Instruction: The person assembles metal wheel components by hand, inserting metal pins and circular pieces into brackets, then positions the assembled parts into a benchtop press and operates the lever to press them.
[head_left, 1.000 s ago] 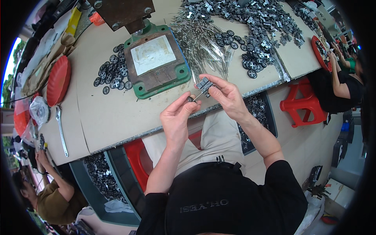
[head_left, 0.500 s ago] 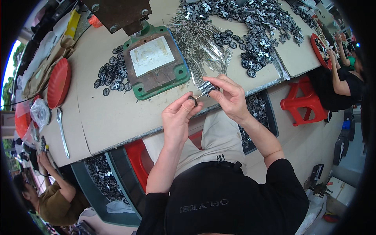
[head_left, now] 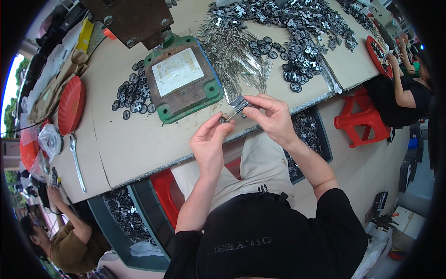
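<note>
My right hand (head_left: pixel 272 118) pinches a small grey metal bracket (head_left: pixel 239 102) just above the table's near edge. My left hand (head_left: pixel 209 139) holds a small dark round part (head_left: pixel 224 119) at its fingertips; a thin metal pin runs between that part and the bracket. Both hands meet in front of the green-rimmed press base (head_left: pixel 182 76). Behind them lies a heap of thin metal pins (head_left: pixel 237 51), and several black round wheels (head_left: pixel 132 95) sit left of the base.
A large pile of grey metal brackets (head_left: pixel 297 18) covers the table's far right. A red dish (head_left: pixel 71 104) and a wrench (head_left: pixel 77 162) lie at the left. Bins of dark parts (head_left: pixel 304 135) stand under the table. Another person (head_left: pixel 404 88) sits at the right by a red stool (head_left: pixel 357 118), and one more (head_left: pixel 65 237) at lower left.
Both hands have stayed at the table edge; the fingers shifted slightly as the bracket and the round part were brought together on the pin.
</note>
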Action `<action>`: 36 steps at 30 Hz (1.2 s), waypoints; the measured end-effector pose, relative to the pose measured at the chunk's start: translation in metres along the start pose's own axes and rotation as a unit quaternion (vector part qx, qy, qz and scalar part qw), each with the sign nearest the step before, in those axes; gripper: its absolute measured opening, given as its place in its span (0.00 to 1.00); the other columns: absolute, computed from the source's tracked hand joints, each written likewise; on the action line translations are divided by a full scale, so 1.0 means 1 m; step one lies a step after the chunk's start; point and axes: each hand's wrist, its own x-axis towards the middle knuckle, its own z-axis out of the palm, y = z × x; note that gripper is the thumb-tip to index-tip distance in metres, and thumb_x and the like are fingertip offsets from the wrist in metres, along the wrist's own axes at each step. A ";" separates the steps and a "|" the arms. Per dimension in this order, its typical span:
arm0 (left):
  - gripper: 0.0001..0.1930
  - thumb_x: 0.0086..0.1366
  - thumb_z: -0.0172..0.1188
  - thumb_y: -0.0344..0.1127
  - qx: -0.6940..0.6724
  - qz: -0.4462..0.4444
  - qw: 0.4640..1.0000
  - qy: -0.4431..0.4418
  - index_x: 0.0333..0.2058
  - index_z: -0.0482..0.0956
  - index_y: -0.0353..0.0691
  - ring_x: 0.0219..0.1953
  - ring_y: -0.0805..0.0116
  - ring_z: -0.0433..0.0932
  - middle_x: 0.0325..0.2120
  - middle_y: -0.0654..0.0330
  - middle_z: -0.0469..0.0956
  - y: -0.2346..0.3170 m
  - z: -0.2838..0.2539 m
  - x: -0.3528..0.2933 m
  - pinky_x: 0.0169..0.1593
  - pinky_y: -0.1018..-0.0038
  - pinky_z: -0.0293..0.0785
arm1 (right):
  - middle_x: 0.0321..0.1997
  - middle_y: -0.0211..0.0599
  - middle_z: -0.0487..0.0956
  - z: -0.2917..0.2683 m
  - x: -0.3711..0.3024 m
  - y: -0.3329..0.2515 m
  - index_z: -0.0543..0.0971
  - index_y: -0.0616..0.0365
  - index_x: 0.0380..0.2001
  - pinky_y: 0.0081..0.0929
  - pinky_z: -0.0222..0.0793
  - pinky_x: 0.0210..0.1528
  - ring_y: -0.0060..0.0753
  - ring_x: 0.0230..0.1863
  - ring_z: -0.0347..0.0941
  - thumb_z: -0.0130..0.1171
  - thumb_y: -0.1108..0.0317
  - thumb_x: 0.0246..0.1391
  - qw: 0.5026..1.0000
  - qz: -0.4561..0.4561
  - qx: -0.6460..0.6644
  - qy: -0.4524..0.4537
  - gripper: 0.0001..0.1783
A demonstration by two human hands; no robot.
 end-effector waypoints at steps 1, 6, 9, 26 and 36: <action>0.13 0.59 0.57 0.24 0.001 -0.002 1.000 -0.001 0.43 0.73 0.26 0.35 0.62 0.79 0.33 0.53 0.78 0.001 0.000 -0.001 0.42 0.73 0.78 | 0.32 0.32 0.76 0.001 -0.001 0.000 0.76 0.66 0.44 0.17 0.65 0.37 0.17 0.34 0.68 0.59 0.77 0.48 1.000 0.001 0.000 0.002 0.17; 0.14 0.57 0.58 0.22 -0.155 -0.167 0.973 -0.041 0.43 0.73 0.26 0.35 0.63 0.79 0.33 0.53 0.78 0.006 -0.008 0.004 0.42 0.73 0.77 | 0.27 0.34 0.75 -0.003 0.002 0.006 0.78 0.66 0.40 0.18 0.63 0.32 0.18 0.30 0.66 0.60 0.77 0.46 0.988 -0.147 -0.037 0.010 0.15; 0.14 0.58 0.58 0.23 -0.027 -0.041 0.999 -0.017 0.43 0.73 0.27 0.35 0.62 0.79 0.33 0.52 0.78 -0.003 -0.006 -0.002 0.41 0.72 0.78 | 0.27 0.34 0.75 0.002 -0.002 -0.007 0.78 0.66 0.39 0.19 0.64 0.32 0.22 0.29 0.67 0.60 0.79 0.45 0.998 -0.026 -0.051 0.017 0.15; 0.12 0.60 0.56 0.26 -0.086 -0.084 0.991 -0.058 0.42 0.73 0.27 0.35 0.62 0.80 0.34 0.50 0.78 0.003 -0.005 -0.001 0.40 0.73 0.79 | 0.27 0.34 0.76 -0.003 0.000 -0.022 0.79 0.65 0.38 0.19 0.64 0.31 0.21 0.28 0.68 0.62 0.75 0.45 0.997 -0.034 -0.069 -0.015 0.13; 0.11 0.58 0.57 0.23 -0.035 -0.038 0.997 -0.055 0.41 0.74 0.28 0.34 0.64 0.79 0.34 0.51 0.78 0.002 0.001 -0.004 0.40 0.74 0.79 | 0.30 0.34 0.76 0.010 -0.009 -0.002 0.78 0.65 0.39 0.18 0.66 0.37 0.21 0.33 0.70 0.59 0.76 0.47 0.998 0.015 0.057 -0.011 0.13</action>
